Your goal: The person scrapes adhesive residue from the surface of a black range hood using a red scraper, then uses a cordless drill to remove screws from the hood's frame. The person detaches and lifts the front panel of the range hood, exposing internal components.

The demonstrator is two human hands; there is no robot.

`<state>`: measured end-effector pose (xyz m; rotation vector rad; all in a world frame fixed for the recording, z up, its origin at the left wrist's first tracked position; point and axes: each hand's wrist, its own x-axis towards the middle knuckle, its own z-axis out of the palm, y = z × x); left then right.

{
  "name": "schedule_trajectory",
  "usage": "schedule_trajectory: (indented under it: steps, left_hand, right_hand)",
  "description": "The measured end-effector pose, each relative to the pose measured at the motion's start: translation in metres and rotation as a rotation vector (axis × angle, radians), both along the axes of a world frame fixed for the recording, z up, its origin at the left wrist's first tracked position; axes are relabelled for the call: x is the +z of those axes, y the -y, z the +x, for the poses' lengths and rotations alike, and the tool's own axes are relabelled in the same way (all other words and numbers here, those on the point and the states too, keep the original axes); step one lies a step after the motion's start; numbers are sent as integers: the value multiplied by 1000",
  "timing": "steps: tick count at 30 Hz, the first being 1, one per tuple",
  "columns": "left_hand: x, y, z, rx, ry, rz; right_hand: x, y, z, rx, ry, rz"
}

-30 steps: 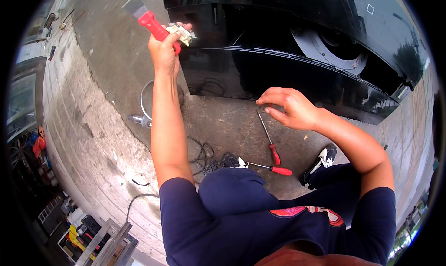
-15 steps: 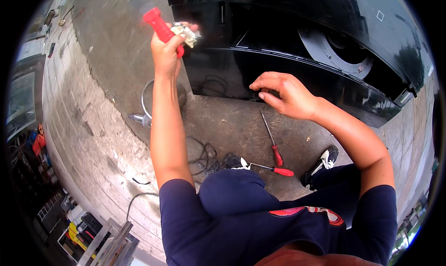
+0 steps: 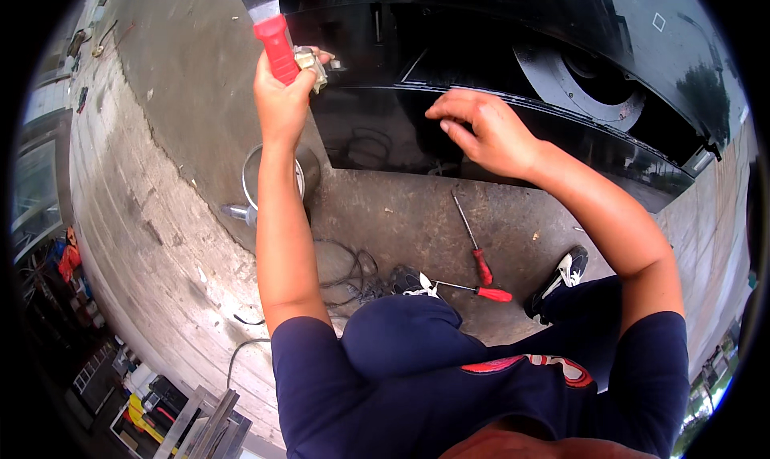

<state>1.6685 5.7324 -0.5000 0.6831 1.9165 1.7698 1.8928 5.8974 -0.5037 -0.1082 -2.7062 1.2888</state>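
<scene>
The left hand (image 3: 279,94) closes on a red scraper (image 3: 277,46) and pale lump (image 3: 308,64) at eleven o'clock, the right hand (image 3: 491,134) half-curled, seemingly empty, by the black cabinet (image 3: 373,110): apparently a holding step, next calling for blade (image 3: 261,0) care.

Black cabinet (image 3: 369,130) runs off the top edge; interior too dark to read. At its left edge, left hand (image 3: 279,98) hides lower handle of red scraper (image 3: 277,46), part of pale lump (image 3: 304,60), maybe a wad.
</scene>
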Motion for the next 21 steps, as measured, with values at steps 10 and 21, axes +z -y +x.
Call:
schedule_trajectory:
  steps: [10,21]
  left_hand:
    - [8,-9,12,-68,-28,-165]
    - [-2,-6,14,23,115,-167]
  right_hand:
    - [-53,-62,-93,62,439,-304]
    - [-112,-32,-153,275,690,-821]
